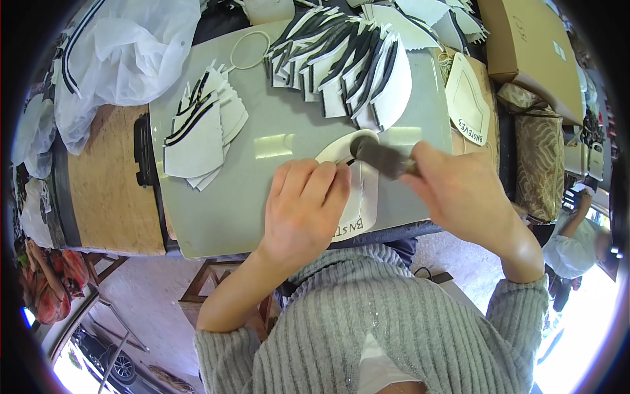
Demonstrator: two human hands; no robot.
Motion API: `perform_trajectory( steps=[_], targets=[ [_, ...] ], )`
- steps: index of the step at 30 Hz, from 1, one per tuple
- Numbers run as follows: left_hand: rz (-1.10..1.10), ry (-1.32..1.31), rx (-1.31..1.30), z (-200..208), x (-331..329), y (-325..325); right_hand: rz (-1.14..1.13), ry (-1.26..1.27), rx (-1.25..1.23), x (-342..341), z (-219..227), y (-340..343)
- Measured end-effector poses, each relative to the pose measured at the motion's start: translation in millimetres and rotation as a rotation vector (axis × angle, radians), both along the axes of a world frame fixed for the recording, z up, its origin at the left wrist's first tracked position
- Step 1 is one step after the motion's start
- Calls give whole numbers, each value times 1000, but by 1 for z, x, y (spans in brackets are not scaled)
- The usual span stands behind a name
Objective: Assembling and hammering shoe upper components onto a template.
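Near the front edge of the grey work board (256, 230) lies a white, rounded template (369, 209) with handwriting on it. My left hand (303, 200) presses down on its left side, fingers curled and held together. A pale piece with a dark edge seems to lie under the fingertips, mostly hidden. My right hand (459, 187) is closed round the short handle of a hammer (382, 157). The slightly blurred hammer head is over the template, just right of my left fingertips; whether it touches cannot be told.
Overlapping white shoe-upper pieces (392, 85) with black edging lie at the back; a smaller stack (197, 148) is at left. Another marked template (467, 98) sits at right. A plastic bag (128, 56), cardboard box (535, 52) and patterned bundle (538, 157) flank the board.
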State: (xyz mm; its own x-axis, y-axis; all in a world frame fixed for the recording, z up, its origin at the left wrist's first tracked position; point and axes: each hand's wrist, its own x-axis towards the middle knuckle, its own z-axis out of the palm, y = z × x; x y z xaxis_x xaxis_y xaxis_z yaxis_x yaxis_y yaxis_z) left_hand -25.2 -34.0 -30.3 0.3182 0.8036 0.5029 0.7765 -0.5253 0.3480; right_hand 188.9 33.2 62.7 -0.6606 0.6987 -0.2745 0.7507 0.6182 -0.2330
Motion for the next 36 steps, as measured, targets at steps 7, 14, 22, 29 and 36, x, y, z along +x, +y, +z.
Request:
perform_trajectory(
  steps=[7,14,22,29,36],
  targets=[
    [20,-32,-58,3,-1,0,-1,84,40,-1,1,2],
    [99,-58,-92,9,-6,-8,42,4,24,2,-11,-1],
    [50,80,-10,4,-4,-11,-48,185,-16,-2,8,0],
    [47,54,-15,4,-2,-12,-9,103,-42,0,2,-2],
    [195,-107,-124,7,-9,-12,20,29,-37,-1,-16,-7]
  ],
)
